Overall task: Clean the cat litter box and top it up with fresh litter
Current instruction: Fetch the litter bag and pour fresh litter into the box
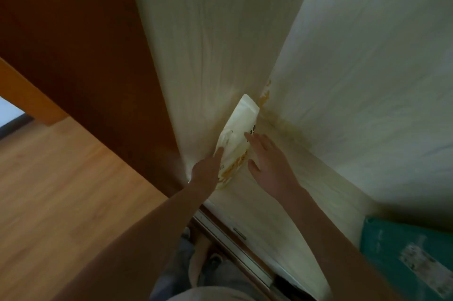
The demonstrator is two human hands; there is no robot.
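A pale bag (236, 139) with orange print, judged to be the fresh litter, is being reached for where it is standing tilted in the far corner of a pale-floored recess, leaning back where two cream walls (367, 55) are meeting. It is being flanked by both hands: the left hand (207, 169) is being laid with straight fingers against the bag's left edge, while the right hand (268, 156) is being held spread just beside its right edge, fingertips at or very near the printed face; neither is yet being closed round it, and whether the right is truly touching cannot be told through the blur. For a sound lift, the bag is best being squeezed evenly between both palms low on its sides, so that the top is not being crushed and litter is not being spilled. The litter box is not being shown. A teal box (411, 251) is being glimpsed at the lower right, beside the wooden floor (61, 190).
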